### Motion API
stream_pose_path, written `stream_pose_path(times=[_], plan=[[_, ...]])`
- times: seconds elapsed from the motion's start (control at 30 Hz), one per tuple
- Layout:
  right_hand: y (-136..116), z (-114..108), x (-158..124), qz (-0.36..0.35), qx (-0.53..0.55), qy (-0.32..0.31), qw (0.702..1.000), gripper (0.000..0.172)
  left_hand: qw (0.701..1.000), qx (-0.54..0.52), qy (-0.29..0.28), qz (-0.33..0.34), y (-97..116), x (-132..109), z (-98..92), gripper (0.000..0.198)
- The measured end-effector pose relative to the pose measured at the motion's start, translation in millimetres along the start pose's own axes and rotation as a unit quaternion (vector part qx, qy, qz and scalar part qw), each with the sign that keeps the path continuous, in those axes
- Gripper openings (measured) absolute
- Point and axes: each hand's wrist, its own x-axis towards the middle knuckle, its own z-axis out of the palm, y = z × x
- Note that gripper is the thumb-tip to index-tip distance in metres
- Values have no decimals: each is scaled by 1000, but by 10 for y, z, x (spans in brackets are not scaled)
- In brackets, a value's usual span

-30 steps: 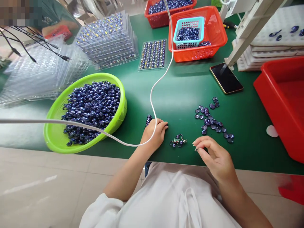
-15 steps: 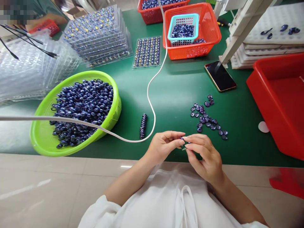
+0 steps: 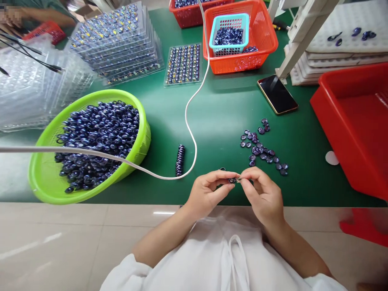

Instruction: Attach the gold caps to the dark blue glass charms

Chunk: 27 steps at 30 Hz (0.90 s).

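Observation:
Near the table's front edge, my left hand (image 3: 207, 192) pinches a small dark shiny piece (image 3: 232, 180) between thumb and fingers. Touching its right side, my right hand (image 3: 263, 194) has thumb and forefinger closed on something tiny and pale that I cannot make out. A dark ring-like piece (image 3: 222, 169) shows just beyond my left fingertips. Loose dark discs (image 3: 263, 151) are scattered on the green table (image 3: 163, 121) beyond my right hand. Left of my hands stands a neat row of dark pieces (image 3: 180, 161), inside the bend of a white cable (image 3: 195, 141).
A green basket (image 3: 145, 139) full of dark pieces stands at left. Behind are stacked clear trays (image 3: 121, 52), a single filled tray (image 3: 183, 64) and an orange basket (image 3: 260, 52). A phone (image 3: 277, 95) and red bin (image 3: 339, 133) are at right. Another person's arm (image 3: 45, 16) shows top left.
My right hand's fingers have shifted into a thumb-and-forefinger pinch beside the piece in my left hand. A dark ring-like piece now shows beyond my left fingertips. The whole view has moved slightly.

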Motion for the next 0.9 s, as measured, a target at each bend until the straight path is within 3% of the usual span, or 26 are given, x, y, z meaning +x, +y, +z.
stream_pose_path(times=[0.2, 0.47, 0.73, 0.9], plan=[[57, 57, -32, 17, -47, 54, 997, 9, 1000, 8, 15, 3, -31, -32, 32, 22], [40, 15, 41, -93, -91, 27, 991, 14, 999, 7, 20, -33, -12, -39, -8, 22], [-4, -34, 63, -54, -105, -12, 993, 10, 990, 140, 14, 8, -12, -41, -16, 24], [-21, -12, 76, -41, -143, -17, 989, 10, 992, 123, 21, -20, -10, -24, 9, 25]])
